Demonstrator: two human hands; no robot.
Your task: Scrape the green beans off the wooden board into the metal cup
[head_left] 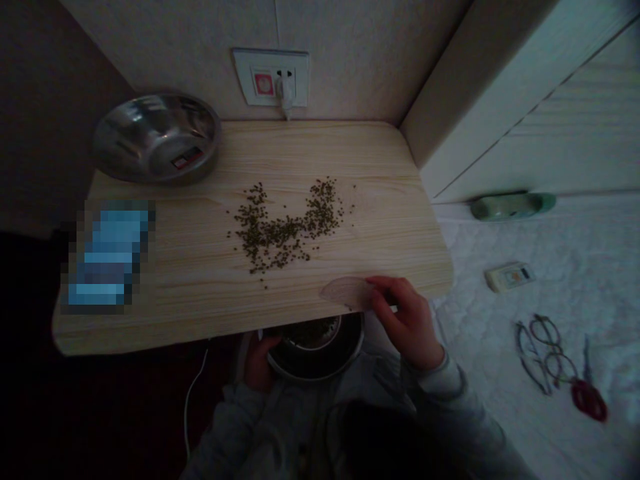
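Against a pale wall (pixel 350 73) with a plugged socket (pixel 243 79), we have a small, wood-grained surface (pixel 195 267) with rounded corners, dimly lit, beside a white quilted bed (pixel 465 393). Our small dark seeds (pixel 280 232) lie loose in a rough U around the middle of the surface, apart from every edge, with a few strays round about; such a thin, open spread probably lets us see single grains. Our right hand (pixel 406 323) is at the front edge, towards the right corner, thumb and fingers closed on one end of a thin, see-through scraper (pixel 343 293), likely so that its broad end stays free over the wood. Below that edge our left hand (pixel 259 360) holds a dark bowl (pixel 320 371) by its side, thumb at the rim, the other fingers hidden; held there, it could catch whatever crosses the edge. A steel bowl (pixel 133 137) sits at the far left corner and a phone (pixel 110 253) by the left edge, both probably placed to leave the middle free.
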